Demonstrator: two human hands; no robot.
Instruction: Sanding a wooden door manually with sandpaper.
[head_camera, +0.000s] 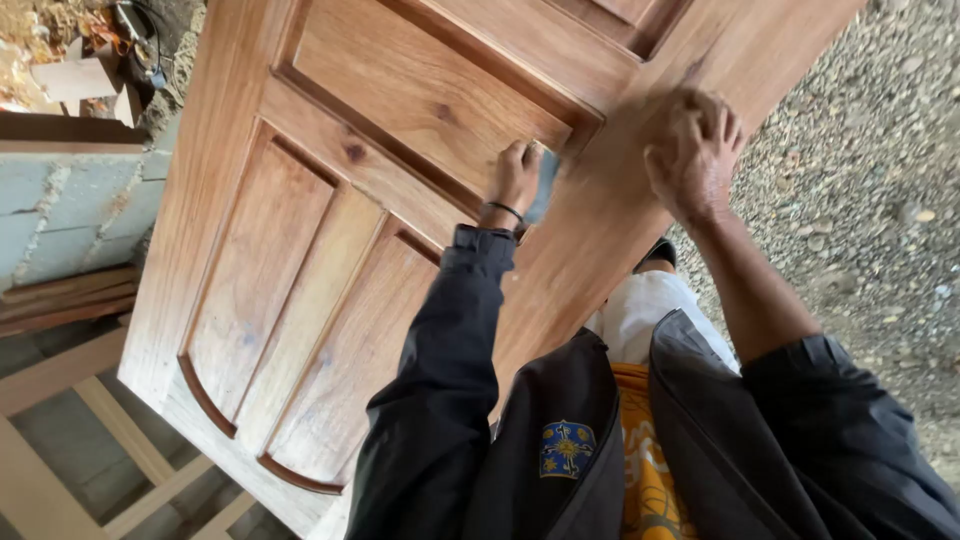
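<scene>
Head view, panelled wooden door (330, 230) tilted across frame, left hand (516, 178) at centre with fingers curled around a small grey pad (544, 185) against the panel edge, right hand (692, 150) at 1 o'clock, blurred, fingers bent, pressing the door's rail.

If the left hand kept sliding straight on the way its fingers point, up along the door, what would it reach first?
The left hand lies on the wooden door, with something grey beside it. Straight ahead it would probably meet the raised moulding edge of the upper panel first; the blur makes the exact gap unclear.
</scene>
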